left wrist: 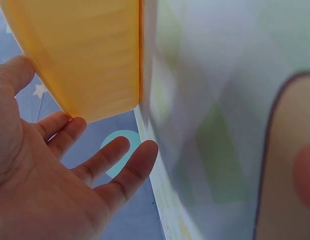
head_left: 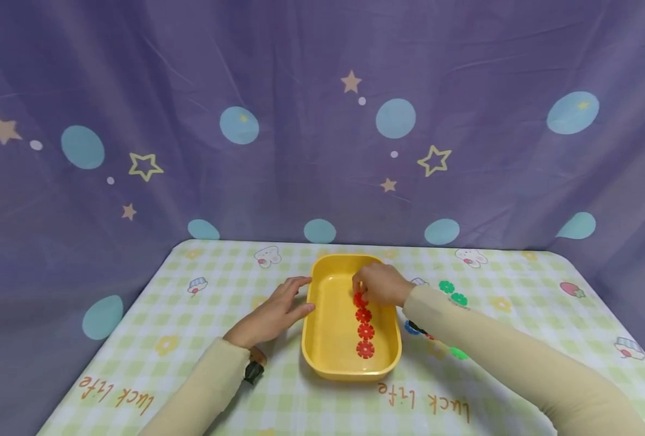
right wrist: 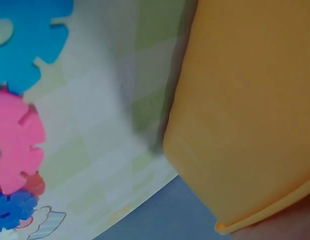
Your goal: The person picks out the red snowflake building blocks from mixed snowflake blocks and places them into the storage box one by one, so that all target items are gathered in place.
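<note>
A yellow plastic tray stands on the table with a row of red snowflake discs along its right half. My right hand reaches over the tray's right rim, its curled fingers pinching the farthest red snowflake disc of the row. In the right wrist view only a bit of that hand shows past the rim; its fingertips are hidden behind the wall. My left hand is at the tray's left side, fingers spread and loosely bent. Thumb and fingertips touch the rim, as the left wrist view shows.
Right of the tray, partly under my right forearm, lie green discs and a blue disc. The right wrist view shows a light blue disc and a pink disc there. A checked cloth covers the table; a purple curtain hangs behind.
</note>
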Tool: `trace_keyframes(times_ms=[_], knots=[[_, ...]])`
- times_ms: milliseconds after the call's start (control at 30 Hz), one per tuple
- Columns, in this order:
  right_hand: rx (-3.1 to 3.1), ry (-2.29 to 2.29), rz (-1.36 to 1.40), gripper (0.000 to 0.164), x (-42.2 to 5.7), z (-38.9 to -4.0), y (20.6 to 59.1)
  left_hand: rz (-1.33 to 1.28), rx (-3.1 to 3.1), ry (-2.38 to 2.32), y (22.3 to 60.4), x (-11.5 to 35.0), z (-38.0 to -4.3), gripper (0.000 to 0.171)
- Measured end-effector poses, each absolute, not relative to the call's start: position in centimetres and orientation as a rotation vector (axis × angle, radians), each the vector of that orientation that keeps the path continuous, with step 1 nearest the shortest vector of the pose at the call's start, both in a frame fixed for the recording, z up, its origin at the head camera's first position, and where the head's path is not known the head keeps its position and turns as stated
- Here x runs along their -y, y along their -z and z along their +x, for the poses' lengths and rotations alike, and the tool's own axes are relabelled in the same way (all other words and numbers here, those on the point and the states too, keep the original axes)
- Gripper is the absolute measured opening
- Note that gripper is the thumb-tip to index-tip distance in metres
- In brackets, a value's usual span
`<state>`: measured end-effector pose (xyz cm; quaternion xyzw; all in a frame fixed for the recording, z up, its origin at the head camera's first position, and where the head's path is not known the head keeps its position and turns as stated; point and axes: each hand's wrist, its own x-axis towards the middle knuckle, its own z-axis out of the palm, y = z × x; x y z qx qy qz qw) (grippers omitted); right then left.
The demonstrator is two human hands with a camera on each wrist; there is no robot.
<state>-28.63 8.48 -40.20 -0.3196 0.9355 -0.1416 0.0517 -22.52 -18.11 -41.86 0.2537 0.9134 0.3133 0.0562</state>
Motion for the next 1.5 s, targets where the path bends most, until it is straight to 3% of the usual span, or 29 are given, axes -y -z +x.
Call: trace_keyframes(times_ms=[267, 433, 733, 1067, 1500], knots=[[-2.946, 0.407, -0.967, 0.015, -8.2, -28.3, 40.2, 0.753, -2.788, -0.933, 41.8, 17.9, -22.7, 0.061], [-2.917, 0.625, -1.051, 0.007, -8.9, -28.1, 38.9, 0.761, -2.795, -0.926, 41.9, 17.8, -22.7, 0.062], [-2.921, 0.775, -1.062, 0.010, -15.7, -26.7, 35.4, 0.762, -2.795, -0.925, 41.7, 17.8, -22.4, 0.063], [-2.758, 0.562, -0.703, 0.020, -24.4, -24.1, 38.8, 0.781, -2.785, -0.938, 41.6, 17.7, -22.1, 0.064], [-2.797, 0.593, -0.705, 0.025, -26.4, -23.4, 41.5, 0.759, -2.777, -0.949, 41.5, 17.5, -22.1, 0.066]])
